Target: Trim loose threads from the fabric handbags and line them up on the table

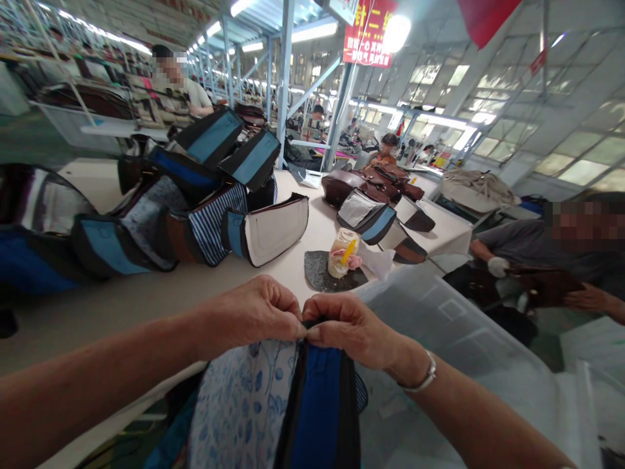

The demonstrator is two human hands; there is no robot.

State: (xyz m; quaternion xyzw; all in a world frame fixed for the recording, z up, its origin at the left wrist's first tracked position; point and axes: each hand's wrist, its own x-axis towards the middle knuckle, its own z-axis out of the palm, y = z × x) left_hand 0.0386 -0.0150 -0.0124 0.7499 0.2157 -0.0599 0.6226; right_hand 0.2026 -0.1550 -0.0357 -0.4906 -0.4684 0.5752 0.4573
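Both my hands meet at the top edge of a fabric bag piece (319,404), which has a blue panel, dark borders and a pale lining with a blue pattern. My left hand (258,312) pinches the dark edge between thumb and fingers. Right beside it, thumbs almost touching, my right hand (349,329) pinches the same edge; a silver bangle (427,372) circles that wrist. The small bit under my fingertips is hidden. Beyond my hands, a container with a yellow stick (348,251) and pink cloth stands on a dark pad (317,270).
Several bag pieces in blue, striped and white (276,231) stand across the table (215,286) at left. Brown bags (375,182) are piled further back. A translucent plastic bin (449,345) is at my right; beyond it a person (517,247) handles a brown piece.
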